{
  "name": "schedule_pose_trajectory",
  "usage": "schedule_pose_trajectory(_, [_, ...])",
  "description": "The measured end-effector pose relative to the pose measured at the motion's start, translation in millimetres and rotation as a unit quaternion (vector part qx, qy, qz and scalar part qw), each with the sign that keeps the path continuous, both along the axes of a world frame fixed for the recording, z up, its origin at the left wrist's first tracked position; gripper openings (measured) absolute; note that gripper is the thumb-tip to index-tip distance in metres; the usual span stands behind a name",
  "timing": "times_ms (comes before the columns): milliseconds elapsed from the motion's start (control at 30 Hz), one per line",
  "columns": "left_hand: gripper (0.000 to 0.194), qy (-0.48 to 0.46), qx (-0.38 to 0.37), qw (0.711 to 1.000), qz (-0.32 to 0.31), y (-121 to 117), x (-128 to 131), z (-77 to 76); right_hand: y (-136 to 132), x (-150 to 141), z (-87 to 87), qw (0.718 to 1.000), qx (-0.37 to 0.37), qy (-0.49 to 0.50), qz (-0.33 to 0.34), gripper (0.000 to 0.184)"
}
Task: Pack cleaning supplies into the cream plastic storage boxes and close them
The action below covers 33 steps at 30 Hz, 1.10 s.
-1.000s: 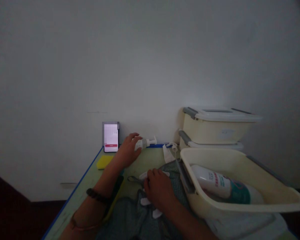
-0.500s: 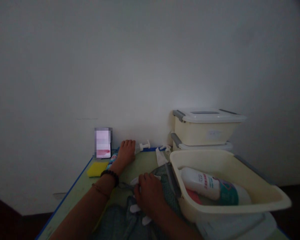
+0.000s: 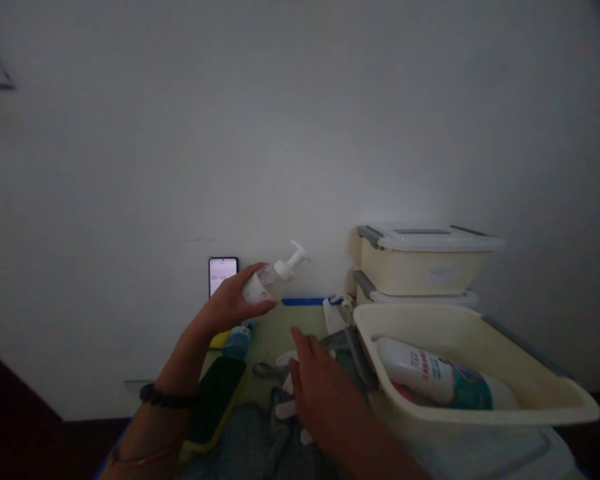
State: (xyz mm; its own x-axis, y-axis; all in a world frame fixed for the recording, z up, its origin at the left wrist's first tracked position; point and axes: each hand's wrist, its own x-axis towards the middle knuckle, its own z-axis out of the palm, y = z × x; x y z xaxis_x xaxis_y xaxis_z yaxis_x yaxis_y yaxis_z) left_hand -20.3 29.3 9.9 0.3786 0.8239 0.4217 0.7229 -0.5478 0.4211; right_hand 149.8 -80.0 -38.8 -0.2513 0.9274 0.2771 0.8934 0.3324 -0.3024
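My left hand [image 3: 230, 303] is wrapped around a clear pump bottle [image 3: 270, 283] with a white pump top, held tilted above the table with the nozzle up and right. Lower down, my right hand [image 3: 325, 390] hovers over or rests on white plastic pieces [image 3: 285, 408], index finger stretched out and apart from the others; whether it touches them I cannot tell. Those pieces lie on a crumpled grey-green cloth [image 3: 250, 433]. Below my left wrist are a dark green pad with a yellow edge [image 3: 217, 400] and a small blue bottle [image 3: 239, 341].
At right, a cream tub [image 3: 505, 417] holds a white and green bottle [image 3: 425, 370]. Lidded boxes [image 3: 425, 270] are stacked behind it, against the wall. A phone [image 3: 223, 273] stands upright at the back left. A white tube [image 3: 334, 319] lies by the tub.
My left hand has lifted the pump bottle from the table's back edge. My right hand's index finger has straightened. The view has shifted slightly left.
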Motion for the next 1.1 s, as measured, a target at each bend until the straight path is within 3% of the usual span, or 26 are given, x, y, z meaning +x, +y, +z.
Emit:
schedule_pose_trajectory(133, [0.069,0.002,0.014,0.998,-0.057,-16.9,-14.4,15.9,-24.6,6.8,60.6,0.996,0.072,0.052,0.010,0.038])
schedule_pose_trajectory(267, [0.069,0.017,0.033,0.998,-0.059,-28.5,-20.1,26.3,-19.7,26.6,90.2,0.984,0.134,0.114,0.010,0.026])
schedule_pose_trajectory(367, [0.068,0.040,0.051,0.995,-0.078,-37.7,-17.4,32.4,-10.3,43.2,91.9,0.964,0.159,0.207,-0.059,0.047])
schedule_pose_trajectory(467, [0.068,0.041,0.074,0.991,-0.108,-48.2,-9.3,36.9,-8.3,53.1,89.9,0.963,0.126,0.226,-0.077,0.062])
schedule_pose_trajectory(533, [0.070,0.025,0.089,0.986,-0.141,-55.4,-2.1,39.0,-10.6,56.4,90.3,0.971,0.092,0.212,-0.061,0.058])
schedule_pose_trajectory(633, [0.071,0.005,0.119,0.976,-0.181,-63.1,10.0,39.5,-12.3,61.0,93.0,0.967,0.071,0.245,-0.024,0.038])
schedule_pose_trajectory(767, [0.074,-0.052,0.170,0.966,-0.190,-61.1,29.5,31.6,-2.8,68.7,95.1,0.917,0.055,0.395,0.024,0.026])
schedule_pose_trajectory(867, [0.078,-0.167,0.176,0.956,-0.162,-53.6,44.7,20.7,6.5,73.0,95.0,0.871,0.052,0.487,0.033,0.027])
schedule_pose_trajectory(967, [0.085,-0.314,0.056,0.931,-0.179,-49.1,55.1,12.4,8.6,75.1,95.4,0.847,0.041,0.529,0.040,0.027])
schedule_pose_trajectory(1100, [0.063,-0.444,-0.225,0.822,-0.277,-51.1,54.2,12.6,3.3,77.9,96.2,0.878,0.007,0.475,0.060,0.026])
